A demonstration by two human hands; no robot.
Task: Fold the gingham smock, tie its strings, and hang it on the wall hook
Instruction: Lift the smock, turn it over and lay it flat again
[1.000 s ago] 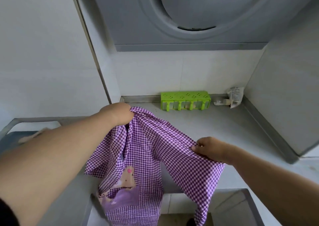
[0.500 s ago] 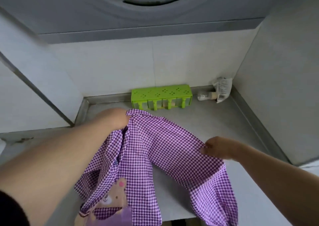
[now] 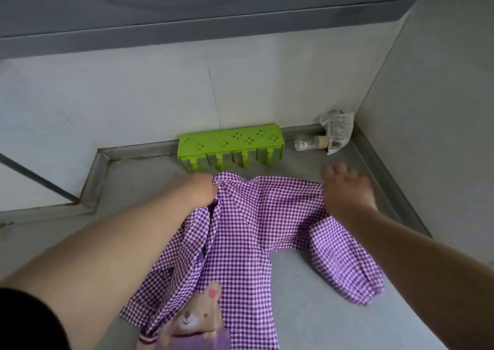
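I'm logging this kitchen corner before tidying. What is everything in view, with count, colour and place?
gingham smock: one, purple and white check with a bear patch, spread on the counter, lower centre.
green rack: one, lime, against the back wall.
small bottle: one, clear with a tan cap, lying in the back right corner.
plastic packet: one, clear, printed, back right corner.
counter: one, grey metal.
left hand: gripping the smock's top left.
right hand: blurred, at the smock's top right.
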